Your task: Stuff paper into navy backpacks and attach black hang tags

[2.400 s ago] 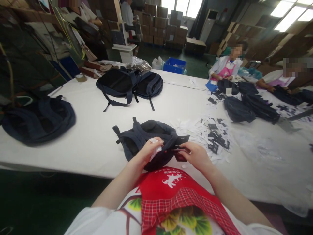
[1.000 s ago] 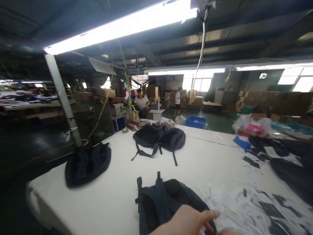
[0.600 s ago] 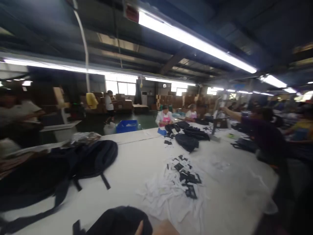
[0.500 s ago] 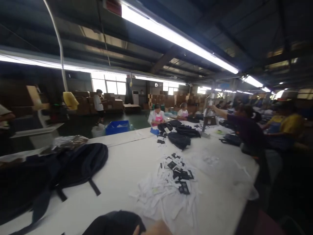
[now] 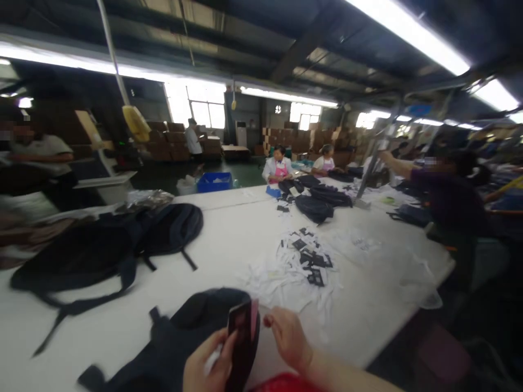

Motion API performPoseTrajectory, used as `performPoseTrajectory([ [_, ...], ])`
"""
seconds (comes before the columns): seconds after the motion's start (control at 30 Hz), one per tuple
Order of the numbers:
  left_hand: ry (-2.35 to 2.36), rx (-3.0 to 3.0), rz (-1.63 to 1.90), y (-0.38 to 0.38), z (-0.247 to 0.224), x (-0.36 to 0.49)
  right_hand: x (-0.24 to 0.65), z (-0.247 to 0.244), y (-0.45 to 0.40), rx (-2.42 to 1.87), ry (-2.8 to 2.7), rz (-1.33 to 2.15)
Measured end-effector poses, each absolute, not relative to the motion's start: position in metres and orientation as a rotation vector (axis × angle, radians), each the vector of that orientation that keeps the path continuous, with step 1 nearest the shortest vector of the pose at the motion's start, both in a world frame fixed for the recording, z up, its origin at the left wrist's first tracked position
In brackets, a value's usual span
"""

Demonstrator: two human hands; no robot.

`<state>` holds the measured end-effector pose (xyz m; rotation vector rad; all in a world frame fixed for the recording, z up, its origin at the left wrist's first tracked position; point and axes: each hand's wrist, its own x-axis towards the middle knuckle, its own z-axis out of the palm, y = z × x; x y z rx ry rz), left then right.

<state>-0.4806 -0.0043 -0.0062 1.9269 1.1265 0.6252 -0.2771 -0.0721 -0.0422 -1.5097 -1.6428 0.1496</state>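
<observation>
My left hand (image 5: 210, 362), low in the view, is wrapped round a smartphone (image 5: 240, 332) with a dark glossy face and a pink strip along its right edge. The phone is tilted upright. Just right of it and apart from it, my right hand (image 5: 289, 336) is raised with its fingers curled in, and I see nothing in them. Under and behind the phone lies a dark navy backpack (image 5: 183, 332) on the white table (image 5: 171, 288), partly covered by my left hand.
A second dark backpack (image 5: 93, 250) lies at the left, beside a co-worker's arms. White strips and black tags (image 5: 312, 256) are heaped mid-table, with clear plastic bags (image 5: 392, 267) to their right. Farther back are more dark bags (image 5: 314, 207), a metal post (image 5: 373, 163) and several co-workers.
My view has tilted down and swung left. Both my hands and the smartphone are now in sight, where earlier only part of a hand showed at the bottom edge.
</observation>
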Motion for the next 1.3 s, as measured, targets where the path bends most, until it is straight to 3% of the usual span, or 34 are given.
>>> performPoseTrajectory([
  [0.13,1.195,1.706,0.868,-0.024,0.005,-0.471,-0.277,-0.046,-0.090,-1.461,-2.091,0.397],
  [0.3,1.048,1.707,0.864,-0.012,0.018,-0.469,-0.275,-0.027,-0.088,-1.506,-2.041,0.849],
  [0.57,0.817,1.842,0.700,-0.010,0.032,-0.464,-0.261,0.007,-0.076,-1.464,-1.555,0.905],
  [0.8,0.950,1.711,0.622,0.003,-0.005,-0.469,-0.234,0.015,-0.073,-1.543,-1.074,0.653],
  [0.93,1.098,1.644,0.679,-0.002,-0.030,-0.484,-0.224,0.023,-0.083,-1.553,-1.348,1.020],
  [1.1,1.293,1.400,0.720,-0.006,-0.050,-0.526,-0.205,-0.024,-0.084,-1.656,-1.467,1.568],
  [1.3,1.554,1.171,0.794,-0.021,-0.077,-0.591,-0.158,-0.088,-0.076,-1.799,-1.106,1.522],
])
